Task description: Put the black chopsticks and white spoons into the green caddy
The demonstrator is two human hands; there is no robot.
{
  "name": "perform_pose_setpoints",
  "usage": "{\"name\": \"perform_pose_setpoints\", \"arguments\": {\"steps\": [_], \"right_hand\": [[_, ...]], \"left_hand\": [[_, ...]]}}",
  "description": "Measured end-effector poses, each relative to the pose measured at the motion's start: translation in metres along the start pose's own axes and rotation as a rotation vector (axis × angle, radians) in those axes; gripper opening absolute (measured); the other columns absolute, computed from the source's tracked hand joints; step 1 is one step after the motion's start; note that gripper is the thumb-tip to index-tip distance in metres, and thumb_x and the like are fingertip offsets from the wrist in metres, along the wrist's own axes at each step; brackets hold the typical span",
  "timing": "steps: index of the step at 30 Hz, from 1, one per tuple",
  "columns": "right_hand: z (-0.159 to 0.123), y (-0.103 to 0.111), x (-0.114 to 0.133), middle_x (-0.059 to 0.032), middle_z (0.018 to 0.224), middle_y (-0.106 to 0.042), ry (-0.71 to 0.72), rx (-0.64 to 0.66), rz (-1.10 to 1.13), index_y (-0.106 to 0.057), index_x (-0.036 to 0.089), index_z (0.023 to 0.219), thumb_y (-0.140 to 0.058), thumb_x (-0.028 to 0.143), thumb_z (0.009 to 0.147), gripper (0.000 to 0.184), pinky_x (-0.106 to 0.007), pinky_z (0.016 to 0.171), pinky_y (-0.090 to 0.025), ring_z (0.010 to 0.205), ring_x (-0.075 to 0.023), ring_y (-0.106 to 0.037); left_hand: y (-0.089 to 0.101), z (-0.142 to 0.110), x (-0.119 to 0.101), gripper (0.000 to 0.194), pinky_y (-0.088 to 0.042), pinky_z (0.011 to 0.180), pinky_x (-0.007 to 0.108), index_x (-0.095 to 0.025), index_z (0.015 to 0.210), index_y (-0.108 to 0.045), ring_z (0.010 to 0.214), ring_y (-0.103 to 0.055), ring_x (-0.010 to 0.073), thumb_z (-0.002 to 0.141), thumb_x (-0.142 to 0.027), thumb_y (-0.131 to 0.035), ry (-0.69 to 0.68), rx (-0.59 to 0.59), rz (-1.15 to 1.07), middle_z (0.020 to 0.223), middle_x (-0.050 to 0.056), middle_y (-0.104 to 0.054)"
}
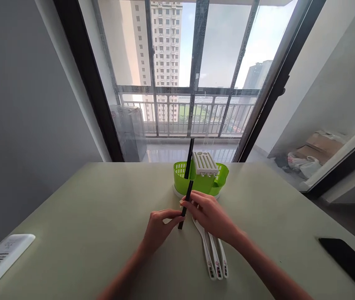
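Observation:
My right hand (210,214) pinches a black chopstick (186,204) near its middle and holds it tilted over the table. My left hand (160,227) is curled, and its fingertips touch the lower part of the same chopstick. Just behind stands a green utensil holder (210,183) with a white slotted insert (205,162). A second black chopstick (189,158) stands upright in the holder's left side. Three white spoons (216,258) lie side by side on the table, partly under my right hand.
The pale green table (86,208) carries a white remote control (1,256) at the left edge and a black phone (350,262) at the right edge. Beyond the table are glass balcony doors (189,75); boxes and bags (311,158) lie on the floor at right.

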State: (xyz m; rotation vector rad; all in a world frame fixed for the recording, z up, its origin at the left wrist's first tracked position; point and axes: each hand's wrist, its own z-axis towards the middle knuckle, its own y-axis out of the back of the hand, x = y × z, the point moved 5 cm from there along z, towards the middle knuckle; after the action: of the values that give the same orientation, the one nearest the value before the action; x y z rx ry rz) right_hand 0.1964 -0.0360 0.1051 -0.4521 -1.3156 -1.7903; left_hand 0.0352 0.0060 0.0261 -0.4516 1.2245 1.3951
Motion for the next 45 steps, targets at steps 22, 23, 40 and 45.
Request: {"name": "perform_pose_setpoints", "arguments": {"steps": [22,23,40,45], "right_hand": [[0.085,0.171,0.090,0.0009,0.066,-0.063,0.301,-0.697,-0.165,-0.070,0.024,0.087,-0.059,0.047,0.099,0.028,-0.027,0.049,-0.045,0.048,-0.0113,-0.056],[0.093,0.169,0.086,0.0006,0.068,-0.064,0.295,-0.666,-0.191,-0.070,0.024,0.087,-0.059,0.048,0.099,0.029,-0.027,0.049,-0.045,0.048,-0.0114,-0.058],[0.166,0.082,-0.037,-0.0003,0.072,-0.074,0.044,-0.057,-0.255,-0.071,0.018,0.088,-0.053,0.047,0.098,0.035,-0.028,0.066,-0.052,0.054,-0.0149,-0.070],[0.163,0.087,-0.037,-0.0034,0.087,-0.077,0.037,-0.142,-0.394,-0.067,0.017,0.110,-0.055,0.043,0.098,0.031,-0.031,0.067,-0.050,0.051,-0.0141,-0.067]], "left_hand": [[-0.006,-0.010,0.018,0.010,-0.053,0.080,0.031,-0.024,0.098,-0.073,0.084,-0.069,0.0172,0.091,-0.031,-0.070,0.015,-0.037,0.077,0.093,0.000,-0.077],[-0.007,-0.009,0.018,0.012,-0.052,0.080,0.030,-0.024,0.098,-0.073,0.083,-0.068,0.0168,0.093,-0.032,-0.068,0.019,-0.036,0.078,0.092,0.000,-0.076],[-0.012,-0.008,0.017,0.026,-0.051,0.078,0.028,-0.021,0.091,-0.072,0.081,-0.065,0.0169,0.100,-0.038,-0.054,0.058,0.033,0.062,0.091,0.003,-0.074],[-0.012,-0.007,0.016,0.030,-0.049,0.074,0.027,-0.021,0.088,-0.072,0.077,-0.064,0.0163,0.101,-0.040,-0.052,0.054,0.041,0.090,0.089,0.004,-0.074]]}}
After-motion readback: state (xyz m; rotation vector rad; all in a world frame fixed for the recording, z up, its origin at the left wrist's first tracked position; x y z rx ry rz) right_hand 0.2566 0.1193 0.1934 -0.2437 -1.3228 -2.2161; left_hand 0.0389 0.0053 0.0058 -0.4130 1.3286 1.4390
